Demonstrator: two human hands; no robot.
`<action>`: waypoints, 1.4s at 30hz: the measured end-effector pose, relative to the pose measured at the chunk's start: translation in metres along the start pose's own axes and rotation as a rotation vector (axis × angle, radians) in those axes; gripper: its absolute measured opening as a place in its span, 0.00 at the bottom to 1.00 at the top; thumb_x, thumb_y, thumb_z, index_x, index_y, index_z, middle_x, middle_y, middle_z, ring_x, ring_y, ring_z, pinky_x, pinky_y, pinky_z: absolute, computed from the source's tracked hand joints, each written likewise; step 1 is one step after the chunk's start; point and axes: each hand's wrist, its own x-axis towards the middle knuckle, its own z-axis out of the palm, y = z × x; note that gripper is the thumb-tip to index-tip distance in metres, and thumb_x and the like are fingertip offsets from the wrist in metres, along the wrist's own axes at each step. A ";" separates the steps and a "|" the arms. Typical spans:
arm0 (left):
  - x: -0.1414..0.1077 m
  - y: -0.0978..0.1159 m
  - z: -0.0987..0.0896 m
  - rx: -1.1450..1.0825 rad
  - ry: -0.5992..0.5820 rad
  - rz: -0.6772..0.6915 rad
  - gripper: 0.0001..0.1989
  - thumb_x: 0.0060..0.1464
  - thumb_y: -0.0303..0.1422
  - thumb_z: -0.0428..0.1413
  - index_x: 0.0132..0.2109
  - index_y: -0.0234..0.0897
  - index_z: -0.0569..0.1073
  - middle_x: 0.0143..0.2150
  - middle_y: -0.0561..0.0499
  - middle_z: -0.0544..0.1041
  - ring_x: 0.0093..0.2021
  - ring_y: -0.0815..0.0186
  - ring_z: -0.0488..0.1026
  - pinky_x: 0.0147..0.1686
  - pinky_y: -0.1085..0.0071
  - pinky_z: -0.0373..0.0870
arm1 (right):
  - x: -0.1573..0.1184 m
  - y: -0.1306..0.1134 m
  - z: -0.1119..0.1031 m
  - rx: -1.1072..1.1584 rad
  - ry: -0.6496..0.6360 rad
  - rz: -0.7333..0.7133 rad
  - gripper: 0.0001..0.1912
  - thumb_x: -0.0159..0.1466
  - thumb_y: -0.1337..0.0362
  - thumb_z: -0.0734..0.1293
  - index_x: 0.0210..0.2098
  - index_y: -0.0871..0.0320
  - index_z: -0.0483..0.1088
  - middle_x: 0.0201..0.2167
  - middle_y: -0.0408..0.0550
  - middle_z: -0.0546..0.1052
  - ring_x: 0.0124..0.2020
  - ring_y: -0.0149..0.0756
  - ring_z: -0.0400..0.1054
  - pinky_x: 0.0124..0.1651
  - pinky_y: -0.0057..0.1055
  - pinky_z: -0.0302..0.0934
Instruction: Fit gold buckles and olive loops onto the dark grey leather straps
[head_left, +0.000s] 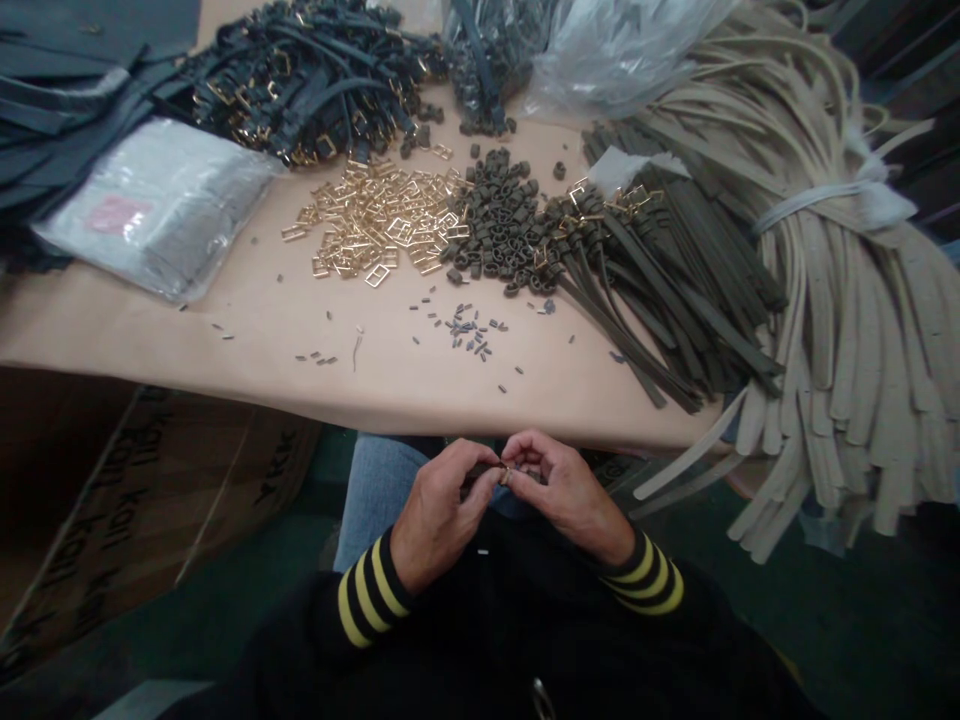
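Note:
My left hand point(448, 510) and my right hand point(568, 492) meet over my lap, just off the table's front edge. Fingers of both pinch one small piece with a gold-coloured glint point(505, 474); most of it is hidden by the fingertips. On the table point(420, 385) in front of them lie small dark metal bits point(469, 330). Behind these are a heap of gold buckles point(390, 220) and a heap of olive loops point(504, 215). Olive straps point(675, 270), some with buckles, spread to the right of the loops.
A thick bundle of beige straps point(847, 330) hangs over the table's right edge. Dark buckled straps point(315, 80) are piled at the back left, near a white plastic-wrapped packet point(161, 205). Clear plastic bags point(607, 50) lie behind. A cardboard box point(150, 490) stands below left.

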 end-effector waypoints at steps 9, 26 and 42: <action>-0.003 -0.014 -0.018 -0.880 -0.411 -0.287 0.15 0.45 0.37 0.57 0.40 0.32 0.74 0.29 0.48 0.75 0.27 0.68 0.73 0.26 0.73 0.70 | -0.001 -0.006 -0.018 0.164 -0.246 0.122 0.08 0.52 0.64 0.66 0.29 0.61 0.62 0.23 0.40 0.66 0.23 0.24 0.60 0.27 0.22 0.54; -0.003 -0.004 -0.007 -0.828 -0.220 -0.556 0.13 0.39 0.36 0.61 0.28 0.30 0.69 0.25 0.53 0.71 0.27 0.73 0.69 0.27 0.76 0.69 | 0.000 -0.001 -0.007 0.006 -0.144 0.055 0.06 0.51 0.65 0.65 0.27 0.61 0.64 0.25 0.43 0.68 0.27 0.28 0.62 0.32 0.27 0.57; -0.001 -0.009 0.005 -0.460 -0.019 -0.340 0.06 0.45 0.30 0.55 0.26 0.32 0.66 0.20 0.55 0.69 0.22 0.72 0.67 0.25 0.75 0.64 | 0.000 -0.007 -0.011 -0.172 -0.191 0.056 0.07 0.54 0.65 0.62 0.29 0.62 0.68 0.27 0.47 0.72 0.30 0.33 0.65 0.35 0.29 0.58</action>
